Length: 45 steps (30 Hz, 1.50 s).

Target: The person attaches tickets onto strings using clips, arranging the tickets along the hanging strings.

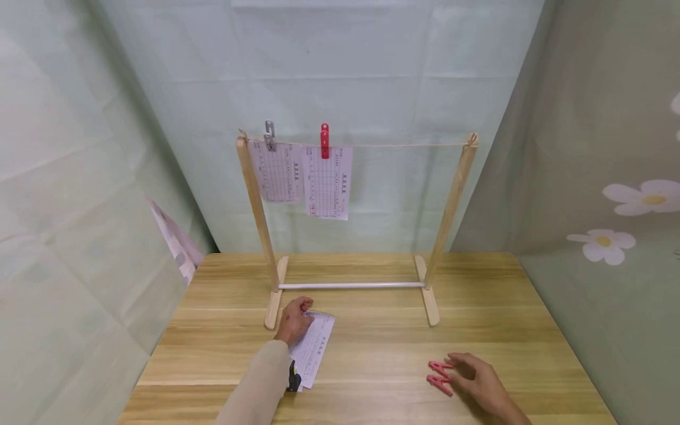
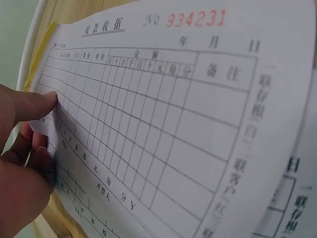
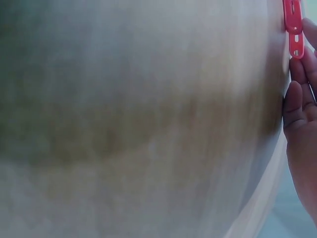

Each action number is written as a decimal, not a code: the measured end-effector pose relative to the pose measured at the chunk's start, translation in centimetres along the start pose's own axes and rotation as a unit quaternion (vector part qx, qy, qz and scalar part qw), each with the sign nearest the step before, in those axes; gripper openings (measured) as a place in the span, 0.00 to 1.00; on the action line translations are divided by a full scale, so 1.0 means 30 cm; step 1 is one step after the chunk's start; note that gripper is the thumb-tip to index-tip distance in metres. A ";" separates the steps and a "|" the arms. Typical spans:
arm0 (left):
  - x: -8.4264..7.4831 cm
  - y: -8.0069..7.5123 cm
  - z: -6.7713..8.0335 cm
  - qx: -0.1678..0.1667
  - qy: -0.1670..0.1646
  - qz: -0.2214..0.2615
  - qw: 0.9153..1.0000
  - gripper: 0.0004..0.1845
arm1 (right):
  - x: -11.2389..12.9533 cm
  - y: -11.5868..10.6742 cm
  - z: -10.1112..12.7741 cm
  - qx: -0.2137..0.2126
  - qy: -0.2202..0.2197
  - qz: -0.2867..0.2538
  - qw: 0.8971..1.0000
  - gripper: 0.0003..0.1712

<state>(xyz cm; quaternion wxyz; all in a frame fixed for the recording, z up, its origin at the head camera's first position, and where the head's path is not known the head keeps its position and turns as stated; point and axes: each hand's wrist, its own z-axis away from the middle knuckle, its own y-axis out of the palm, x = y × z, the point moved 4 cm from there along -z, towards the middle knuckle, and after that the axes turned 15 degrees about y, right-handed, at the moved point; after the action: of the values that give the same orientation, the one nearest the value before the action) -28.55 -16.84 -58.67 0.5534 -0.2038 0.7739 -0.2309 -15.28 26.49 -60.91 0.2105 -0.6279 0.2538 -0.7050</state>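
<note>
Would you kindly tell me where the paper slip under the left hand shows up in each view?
Head: paper slip lies lower centre, on the wooden table.
Left wrist: the slip fills the picture, the left hand pinching its edge.
Right wrist: not in it.
Shared landmark: the left hand.

A blurred tabletop (image 3: 138, 124) fills the right wrist view, where the frame edge crops the right hand (image 3: 302, 129) and a red clothespin (image 3: 293, 27). Beside the wooden rack (image 1: 350, 236), print on the hanging slips (image 1: 303, 177) is too small to read.
</note>
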 end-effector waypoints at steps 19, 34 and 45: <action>-0.003 -0.035 -0.018 -0.044 -0.042 0.038 0.997 0.15 | -0.009 -0.024 -0.024 0.034 0.049 0.030 0.998 0.26; -0.040 -0.047 -0.004 -0.045 -0.025 0.097 0.994 0.12 | 0.004 -0.030 -0.022 0.010 0.089 -0.052 0.995 0.26; -0.124 -0.060 -0.043 -0.029 0.023 0.143 0.989 0.10 | 0.032 -0.097 -0.046 0.000 0.064 -0.061 0.996 0.21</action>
<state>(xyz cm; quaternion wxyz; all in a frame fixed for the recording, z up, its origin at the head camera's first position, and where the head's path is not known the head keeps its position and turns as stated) -28.53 -16.01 -54.44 0.5567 -0.1018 0.8139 -0.1316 -16.72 28.32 -58.46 0.1503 -0.5956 0.2280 -0.7555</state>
